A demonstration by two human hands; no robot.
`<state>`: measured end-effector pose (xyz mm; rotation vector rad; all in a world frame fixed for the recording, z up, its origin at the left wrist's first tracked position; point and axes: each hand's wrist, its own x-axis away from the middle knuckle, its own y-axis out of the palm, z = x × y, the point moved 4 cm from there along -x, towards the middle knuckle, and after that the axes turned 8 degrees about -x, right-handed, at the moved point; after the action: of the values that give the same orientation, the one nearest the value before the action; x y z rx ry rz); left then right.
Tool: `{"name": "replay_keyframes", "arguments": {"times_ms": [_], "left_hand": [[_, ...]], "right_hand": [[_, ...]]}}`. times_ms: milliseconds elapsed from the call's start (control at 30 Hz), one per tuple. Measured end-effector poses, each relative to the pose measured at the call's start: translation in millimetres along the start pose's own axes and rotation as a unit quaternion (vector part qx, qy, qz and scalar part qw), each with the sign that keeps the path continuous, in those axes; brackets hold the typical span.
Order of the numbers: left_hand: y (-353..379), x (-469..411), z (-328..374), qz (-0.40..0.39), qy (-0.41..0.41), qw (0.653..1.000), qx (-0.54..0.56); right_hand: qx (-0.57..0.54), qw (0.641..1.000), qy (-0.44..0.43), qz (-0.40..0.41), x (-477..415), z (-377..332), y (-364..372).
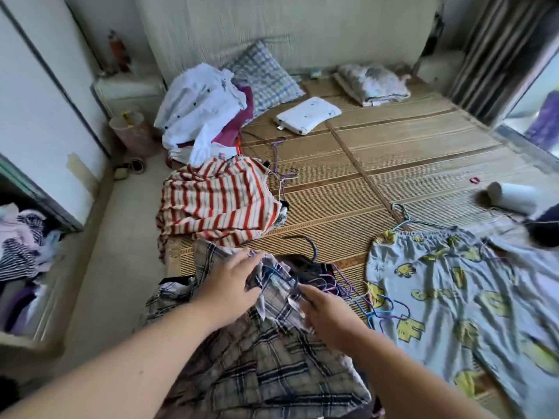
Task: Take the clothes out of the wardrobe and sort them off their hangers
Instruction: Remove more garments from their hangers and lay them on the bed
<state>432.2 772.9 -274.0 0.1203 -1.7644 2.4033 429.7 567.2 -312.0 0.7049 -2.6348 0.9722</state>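
Both hands work at the near edge of the bed, which is covered by a woven bamboo mat, and they sit close together without touching. The left hand lies on the plaid shirt, with a fold of its upper part caught between the thumb and the outstretched fingers. The right hand is seen from the back, its fingers pushed into the same bunched fabric. The cloth hides their tips, so I cannot tell whether they grip anything.

The plaid shirt is spread over the bed's near corner and runs down below the forearms. Just beside the right hand is a tangle of purple and blue wire hangers, lying between the plaid shirt and a pair of pale blue shorts with a yellow print spread flat to the right.

Behind the left hand a red-and-cream striped top is heaped at the bed's left edge. Further back lies a pile of white clothes, against a checked pillow.

On the far left, the open wardrobe shows clothes inside it.
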Motion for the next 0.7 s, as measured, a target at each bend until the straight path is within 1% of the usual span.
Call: {"name": "replay_keyframes", "arguments": {"times_ms": [67, 100, 200, 233, 300, 333, 400, 433, 467, 533, 567, 633, 700], "left_hand": [[-43, 4, 4, 0.058, 0.006, 0.994, -0.094], [-63, 8, 4, 0.072, -0.002, 0.988, -0.133], [-119, 25, -2, 0.102, -0.042, 0.977, -0.181], [-138, 35, -3, 0.124, -0.043, 0.976, -0.175], [-169, 54, -3, 0.152, -0.034, 0.982, -0.109], [-183, 66, -2, 0.169, -0.029, 0.983, -0.071], [-209, 93, 1, 0.213, -0.024, 0.977, -0.014], [-221, 107, 4, 0.235, -0.025, 0.972, 0.002], [-232, 119, 5, 0.256, -0.034, 0.966, 0.012], [-255, 148, 4, 0.287, -0.068, 0.956, 0.012], [-266, 163, 1, 0.300, -0.083, 0.950, 0.010], [-289, 188, -4, 0.321, -0.100, 0.942, 0.006], [-314, 217, -7, 0.338, -0.114, 0.934, 0.007]], "right_hand": [[0.019, 0.999, -0.039, -0.006, 10, -39, -19], [0.031, 0.998, -0.061, -0.006, 13, -58, -29], [0.067, 0.990, -0.122, -0.001, 28, -115, -60], [0.063, 0.988, -0.143, 0.006, 34, -133, -68], [0.042, 0.980, -0.190, 0.024, 48, -163, -80], [0.045, 0.973, -0.223, 0.048, 59, -177, -87], [0.090, 0.950, -0.276, 0.111, 79, -196, -103], [0.120, 0.943, -0.278, 0.138, 87, -202, -112], [0.139, 0.943, -0.261, 0.153, 94, -204, -120], [0.131, 0.955, -0.217, 0.154, 108, -210, -134], [0.127, 0.959, -0.210, 0.142, 114, -217, -138], [0.129, 0.955, -0.238, 0.122, 125, -238, -139], [0.115, 0.941, -0.293, 0.122, 142, -269, -135]]}}
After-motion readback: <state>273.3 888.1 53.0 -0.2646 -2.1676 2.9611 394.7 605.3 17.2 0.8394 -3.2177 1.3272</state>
